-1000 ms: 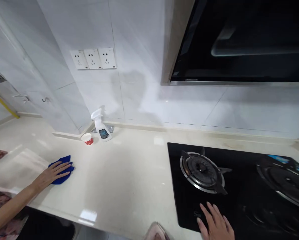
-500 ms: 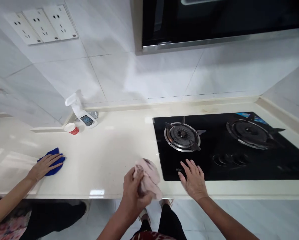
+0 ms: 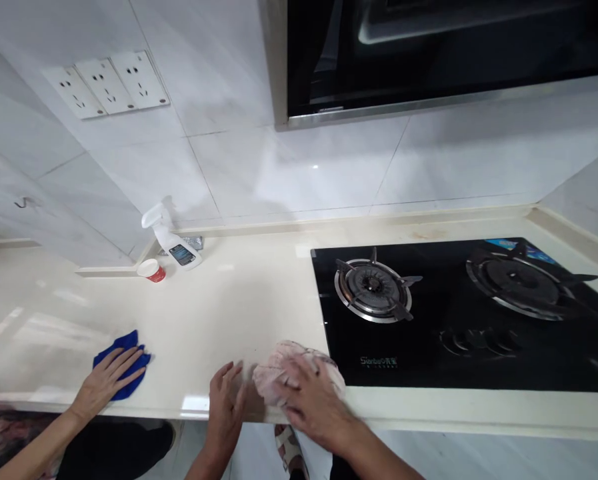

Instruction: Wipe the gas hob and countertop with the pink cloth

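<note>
My right hand (image 3: 311, 400) presses on a pale pink cloth (image 3: 271, 380), its fingers bent over the bunched fabric and slightly blurred. The cloth lies on the cream countertop (image 3: 223, 307), by the front left corner of the black gas stove (image 3: 419, 360). To the left of the cloth, my left hand (image 3: 225, 407) is empty, fingers apart, at the counter's front edge. Part of the cloth is hidden under my right hand.
At the left, another person's hand (image 3: 106, 383) rests on a blue cloth (image 3: 121, 363). A white spray bottle (image 3: 176, 247) and a red and white paper cup (image 3: 152, 270) stand by the wall corner. Above the stove hangs a black range hood (image 3: 429, 60).
The pink cloth has passed from my left hand to my right and now lies on the counter. My right hand has come left off the stove. The view has tilted up slightly.
</note>
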Motion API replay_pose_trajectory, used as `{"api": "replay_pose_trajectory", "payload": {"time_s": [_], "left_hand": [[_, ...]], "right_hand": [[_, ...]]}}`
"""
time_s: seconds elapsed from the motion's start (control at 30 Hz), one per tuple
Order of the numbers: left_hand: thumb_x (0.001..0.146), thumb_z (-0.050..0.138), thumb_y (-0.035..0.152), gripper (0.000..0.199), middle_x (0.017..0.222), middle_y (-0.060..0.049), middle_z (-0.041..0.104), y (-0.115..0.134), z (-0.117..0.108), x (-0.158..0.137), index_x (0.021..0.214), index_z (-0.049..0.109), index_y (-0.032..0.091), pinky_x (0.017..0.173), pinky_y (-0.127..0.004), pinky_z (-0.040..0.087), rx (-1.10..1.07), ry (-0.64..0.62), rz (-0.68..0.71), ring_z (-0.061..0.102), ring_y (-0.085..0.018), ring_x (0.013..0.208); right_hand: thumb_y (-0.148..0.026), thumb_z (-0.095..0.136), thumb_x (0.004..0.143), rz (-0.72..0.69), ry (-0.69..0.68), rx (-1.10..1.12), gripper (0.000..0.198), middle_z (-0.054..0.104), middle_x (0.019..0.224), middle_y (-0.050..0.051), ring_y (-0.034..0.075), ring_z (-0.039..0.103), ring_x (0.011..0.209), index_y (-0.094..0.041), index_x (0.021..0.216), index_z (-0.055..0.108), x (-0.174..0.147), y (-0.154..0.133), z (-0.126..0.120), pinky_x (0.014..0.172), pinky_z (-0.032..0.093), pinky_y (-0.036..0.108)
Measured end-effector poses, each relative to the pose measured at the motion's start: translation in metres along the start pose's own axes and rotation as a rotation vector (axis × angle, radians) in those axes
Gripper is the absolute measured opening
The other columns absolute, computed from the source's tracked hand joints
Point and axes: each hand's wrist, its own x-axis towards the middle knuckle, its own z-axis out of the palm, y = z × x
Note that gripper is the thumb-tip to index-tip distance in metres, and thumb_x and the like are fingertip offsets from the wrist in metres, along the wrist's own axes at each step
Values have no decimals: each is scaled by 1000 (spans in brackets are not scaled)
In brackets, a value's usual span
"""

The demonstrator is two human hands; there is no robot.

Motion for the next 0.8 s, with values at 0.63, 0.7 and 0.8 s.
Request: {"api": "replay_pose_trajectory", "payload": {"time_s": [0.63,0.7,0.8], "left_hand": [[97,50,29,26,128,-10,66,-22,15,52,116,68,25,102,-46,47,391,-35,174,57,-26,125],[96,50,28,27,128,-10,66,-20,14,53,116,68,24,102,-47,47,399,-54,156,57,-27,125],[95,52,29,27,128,-9,66,-21,13,52,117,68,26,100,-47,48,390,-47,157,58,-27,125]], "right_hand": [[-36,59,88,354,97,-211,53,56,146,9,34,54,125,-38,140,57,-43,65,6,93,48,48],[-39,57,90,424,87,-232,49,56,145,13,37,52,127,-33,139,60,-29,68,12,98,45,52],[-38,54,91,468,158,-269,54,41,158,16,40,43,137,-25,143,55,16,74,22,108,37,57]]}}
